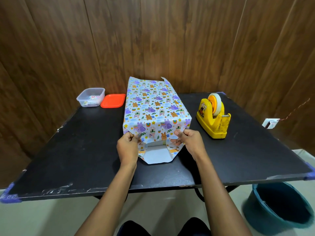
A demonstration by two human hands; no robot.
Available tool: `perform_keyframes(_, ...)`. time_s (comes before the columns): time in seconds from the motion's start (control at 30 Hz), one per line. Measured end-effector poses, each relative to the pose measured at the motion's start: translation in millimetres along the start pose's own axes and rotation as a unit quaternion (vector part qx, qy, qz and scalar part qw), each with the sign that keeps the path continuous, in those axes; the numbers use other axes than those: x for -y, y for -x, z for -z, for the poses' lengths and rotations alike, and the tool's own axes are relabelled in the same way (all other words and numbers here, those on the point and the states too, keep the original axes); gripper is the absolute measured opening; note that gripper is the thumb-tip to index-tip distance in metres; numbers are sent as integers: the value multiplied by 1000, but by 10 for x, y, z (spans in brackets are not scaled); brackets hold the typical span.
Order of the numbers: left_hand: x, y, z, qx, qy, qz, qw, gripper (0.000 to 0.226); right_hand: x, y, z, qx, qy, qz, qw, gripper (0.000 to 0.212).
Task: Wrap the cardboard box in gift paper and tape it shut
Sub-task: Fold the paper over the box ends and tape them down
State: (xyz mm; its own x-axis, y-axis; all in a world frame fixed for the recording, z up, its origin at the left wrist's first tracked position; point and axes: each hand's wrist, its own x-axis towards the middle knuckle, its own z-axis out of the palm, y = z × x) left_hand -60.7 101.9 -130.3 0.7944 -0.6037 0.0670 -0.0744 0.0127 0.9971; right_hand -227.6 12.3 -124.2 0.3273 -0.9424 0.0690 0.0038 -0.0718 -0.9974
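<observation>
Left hand (127, 147) and right hand (189, 142) each pinch side folds of animal-print gift paper (156, 157) at the near end of the cardboard box (153, 106); released untaped, those creases could spring open.

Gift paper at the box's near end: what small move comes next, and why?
Probably fold the bottom flap up against the box. The left hand and right hand pinch the gift paper in at both sides, while that flap lies flat on the table.
</observation>
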Motion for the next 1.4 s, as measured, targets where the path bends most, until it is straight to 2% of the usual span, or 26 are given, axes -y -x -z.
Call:
perform_keyframes(0.17, -8, 54, -37, -14, -45, -11, 999, 22, 4, 15, 40, 20, -4, -13, 1000, 9)
perform_keyframes(0.27, 61, 105, -42, 7, -64, 2, 998, 10, 5, 10, 55, 27, 6, -11, 1000, 14)
perform_keyframes(0.5, 64, 151, -19, 11, -121, -5, 993, 8, -47, -39, 19, -9, 26, -17, 999, 12)
perform_keyframes(0.57, 38, 195, 53, -34, -134, -17, 990, 10, -67, -45, 13, -11, 26, -14, 1000, 10)
perform_keyframes(0.6, 13, 235, 95, -73, -141, -43, 986, 11, -73, -42, 8, -12, 26, -13, 1000, 9)
perform_keyframes(0.63, -21, 271, 133, -115, -153, -104, 976, 13, -83, -41, 1, -12, 25, -13, 1000, 9)
perform_keyframes(0.7, -132, 259, 159, -142, -223, -299, 917, 20, -98, -46, -9, -12, 26, -14, 999, 9)
perform_keyframes(0.77, -266, 80, 94, -67, -339, -469, 813, 42, -103, -59, -12, -13, 33, -14, 999, 12)
perform_keyframes(0.8, -352, -38, 37, -12, -395, -518, 758, 54, -107, -68, -16, -15, 39, -14, 999, 13)
perform_keyframes(0.9, -515, -322, -136, 158, -538, -551, 619, 88, -124, -94, -25, -23, 61, -10, 998, 21)
perform_keyframes(0.97, -452, -412, -184, 210, -598, -546, 548, 96, -149, -117, -28, -35, 78, -7, 996, 23)
perform_keyframes(1.03, -369, -437, -168, 200, -617, -555, 521, 101, -191, -147, -34, -54, 120, 0, 991, 28)
perform_keyframes(1.17, -314, -458, -154, 174, -576, -608, 518, 100, -251, -161, -33, -95, 235, 16, 967, 36)
perform_keyframes(1.3, -313, -465, -156, 175, -583, -612, 505, 105, -150, -87, 14, -138, 400, 33, 905, 36)
perform_keyframes(1.4, -320, -457, -160, 177, -592, -603, 504, 107, -95, -58, 42, -153, 442, 50, 882, 39)
